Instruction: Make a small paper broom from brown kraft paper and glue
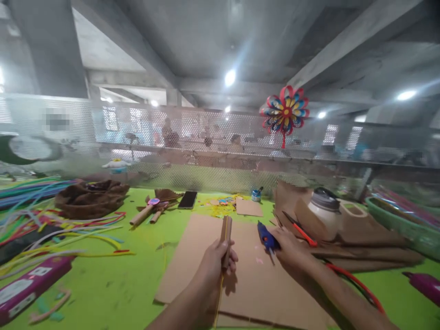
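The head view showed me the left hand [222, 255] wrapped around a slim brown cardboard strip [228, 228], thumb pressed on its near face and fingers curled around the side, holding it above the large cardboard sheet [187, 256]. A thin yellow cord [218, 302] ran along the strip and trailed below the grip toward the near edge. I had the right hand [288, 246] at the blue glue gun [266, 237], just right of the strip; most of its fingers were hidden, so I could not tell whether they were closed on it. As for progress, I judged the piece partly made: the strip already had its long shape and the cord lay along it, but the loose tail looked unfinished, and I could make out no glue. Farther off on the green table [113, 293], two brown rolls [140, 216] lay with a round pink badge [153, 201] at the far end of one; whether they were finished, I could not say.
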A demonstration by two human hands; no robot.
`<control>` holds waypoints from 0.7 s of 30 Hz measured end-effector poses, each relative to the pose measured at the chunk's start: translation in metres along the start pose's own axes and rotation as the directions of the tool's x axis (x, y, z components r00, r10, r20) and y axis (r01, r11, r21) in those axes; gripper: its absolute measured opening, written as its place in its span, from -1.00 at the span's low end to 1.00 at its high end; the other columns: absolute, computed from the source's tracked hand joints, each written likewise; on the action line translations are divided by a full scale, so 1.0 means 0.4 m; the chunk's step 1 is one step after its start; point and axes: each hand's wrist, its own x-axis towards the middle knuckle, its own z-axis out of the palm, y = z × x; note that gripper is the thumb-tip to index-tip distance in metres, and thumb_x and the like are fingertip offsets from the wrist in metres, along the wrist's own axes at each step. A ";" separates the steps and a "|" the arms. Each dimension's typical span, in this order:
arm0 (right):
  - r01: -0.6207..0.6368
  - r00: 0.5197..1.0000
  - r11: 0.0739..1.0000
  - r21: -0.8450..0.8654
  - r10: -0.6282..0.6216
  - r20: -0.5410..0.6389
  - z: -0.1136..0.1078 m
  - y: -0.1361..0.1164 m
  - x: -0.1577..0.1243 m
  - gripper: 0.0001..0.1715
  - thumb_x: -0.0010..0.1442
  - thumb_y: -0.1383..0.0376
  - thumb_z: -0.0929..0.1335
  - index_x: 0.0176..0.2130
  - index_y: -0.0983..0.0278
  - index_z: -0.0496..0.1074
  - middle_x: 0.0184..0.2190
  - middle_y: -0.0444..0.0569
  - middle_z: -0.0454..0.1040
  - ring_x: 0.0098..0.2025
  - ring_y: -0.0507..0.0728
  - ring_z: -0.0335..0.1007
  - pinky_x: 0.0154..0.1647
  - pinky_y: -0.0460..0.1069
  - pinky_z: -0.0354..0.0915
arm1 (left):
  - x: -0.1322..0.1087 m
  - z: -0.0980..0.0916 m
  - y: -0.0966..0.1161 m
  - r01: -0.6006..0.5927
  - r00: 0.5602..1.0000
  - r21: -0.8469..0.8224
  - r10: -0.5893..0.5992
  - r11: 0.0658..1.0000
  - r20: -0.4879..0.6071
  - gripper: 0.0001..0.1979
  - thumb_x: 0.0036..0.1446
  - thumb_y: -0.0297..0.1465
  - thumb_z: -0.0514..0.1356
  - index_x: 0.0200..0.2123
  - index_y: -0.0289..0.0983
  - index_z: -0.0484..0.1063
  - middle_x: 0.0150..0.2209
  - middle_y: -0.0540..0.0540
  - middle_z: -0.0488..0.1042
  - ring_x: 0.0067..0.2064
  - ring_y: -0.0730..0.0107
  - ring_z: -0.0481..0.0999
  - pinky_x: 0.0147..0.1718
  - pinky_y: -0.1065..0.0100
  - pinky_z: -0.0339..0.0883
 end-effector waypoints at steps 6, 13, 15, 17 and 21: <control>-0.039 0.993 0.896 0.442 0.082 -0.080 -0.038 0.006 -0.015 -0.68 0.03 0.26 0.32 -0.18 0.25 0.50 -0.22 0.09 0.53 -0.14 0.29 0.38 -0.09 0.11 0.27 | 0.013 -0.013 -0.005 -0.026 0.999 -0.025 0.025 0.999 -0.044 -0.76 0.14 -0.26 0.09 -0.24 -0.34 0.26 -0.58 -0.01 0.38 -0.66 0.55 0.30 -0.71 0.53 0.00; -0.211 0.959 0.206 0.955 0.235 0.161 -0.093 -0.021 -0.039 -0.56 0.04 -0.03 0.39 -0.28 0.28 0.52 -0.24 0.11 0.53 -0.23 0.25 0.48 -0.16 0.12 0.33 | 0.016 -0.017 -0.019 -0.005 0.999 -0.047 0.002 0.999 -0.052 -0.76 0.13 -0.25 0.11 -0.25 -0.32 0.28 -0.57 0.00 0.38 -0.68 0.56 0.28 -0.72 0.52 0.00; -0.193 0.972 0.061 0.979 0.147 0.183 -0.105 -0.045 -0.048 -0.59 0.08 0.00 0.38 -0.25 0.26 0.51 -0.23 0.07 0.52 -0.30 0.18 0.49 -0.20 0.08 0.34 | 0.015 -0.017 -0.020 -0.011 0.999 -0.038 0.009 0.999 -0.051 -0.77 0.15 -0.27 0.09 -0.25 -0.33 0.28 -0.58 0.01 0.36 -0.69 0.57 0.26 -0.72 0.52 -0.01; -0.192 0.977 0.014 0.981 0.095 0.189 -0.114 -0.069 -0.055 -0.60 0.11 0.01 0.37 -0.24 0.26 0.50 -0.24 0.05 0.51 -0.37 0.12 0.48 -0.28 0.03 0.34 | 0.014 -0.017 -0.021 -0.013 0.999 -0.033 0.011 0.999 -0.053 -0.78 0.16 -0.27 0.09 -0.25 -0.33 0.29 -0.59 0.02 0.35 -0.71 0.58 0.23 -0.73 0.52 -0.02; -0.178 0.982 0.121 0.977 0.089 0.168 -0.108 -0.109 -0.061 -0.52 0.12 -0.05 0.34 -0.24 0.31 0.51 -0.32 0.04 0.53 -0.45 0.08 0.42 -0.38 -0.02 0.29 | 0.008 -0.009 -0.024 0.012 0.999 -0.044 -0.014 0.999 -0.041 -0.74 0.13 -0.24 0.12 -0.24 -0.33 0.30 -0.58 0.02 0.36 -0.71 0.60 0.23 -0.74 0.54 -0.04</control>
